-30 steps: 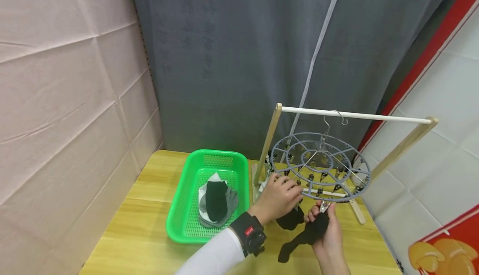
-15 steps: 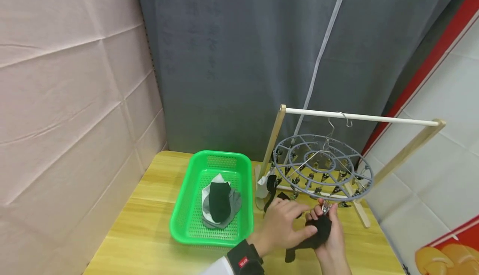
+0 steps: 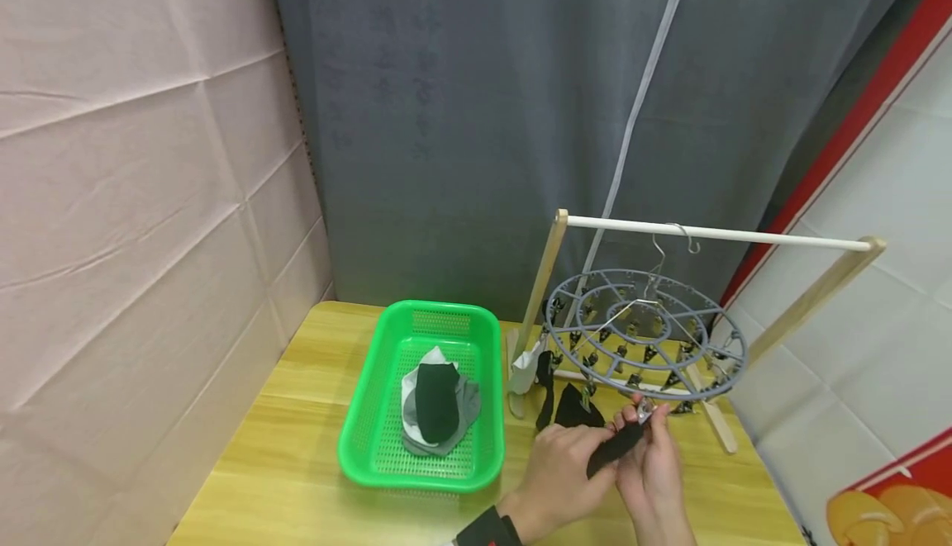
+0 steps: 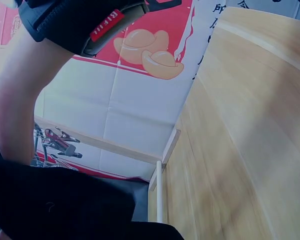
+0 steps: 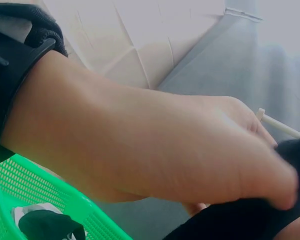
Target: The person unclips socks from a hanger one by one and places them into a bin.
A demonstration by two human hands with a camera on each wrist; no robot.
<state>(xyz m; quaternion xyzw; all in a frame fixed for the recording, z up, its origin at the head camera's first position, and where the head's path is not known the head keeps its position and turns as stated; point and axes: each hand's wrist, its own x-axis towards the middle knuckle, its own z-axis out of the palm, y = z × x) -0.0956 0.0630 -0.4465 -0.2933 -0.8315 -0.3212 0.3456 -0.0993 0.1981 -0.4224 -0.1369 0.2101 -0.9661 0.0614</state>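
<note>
In the head view my right hand (image 3: 654, 463) pinches a metal clip (image 3: 644, 412) under the front rim of a round grey drying hanger (image 3: 673, 398). A black sock (image 3: 613, 448) runs from that clip down to my left hand (image 3: 559, 467), which grips its lower part. The right wrist view shows the left hand (image 5: 190, 150) with its thumb on the black sock (image 5: 225, 220). Dark cloth (image 4: 65, 200) fills the lower left wrist view, with the right forearm (image 4: 20, 95) above it. The right fingertips are partly hidden behind the clip and sock.
A green basket (image 3: 346, 447) at left holds a black piece (image 3: 437, 401) over grey and white ones. The hanger hangs from a white rod (image 3: 714, 234) on a wooden stand. Black pieces (image 3: 580, 408) and a white piece (image 3: 525, 371) hang at its left.
The left hand has come down from the hanger's rim to the black sock and now grips it. The sock is drawn up shorter and narrower. The right hand stays at the clip.
</note>
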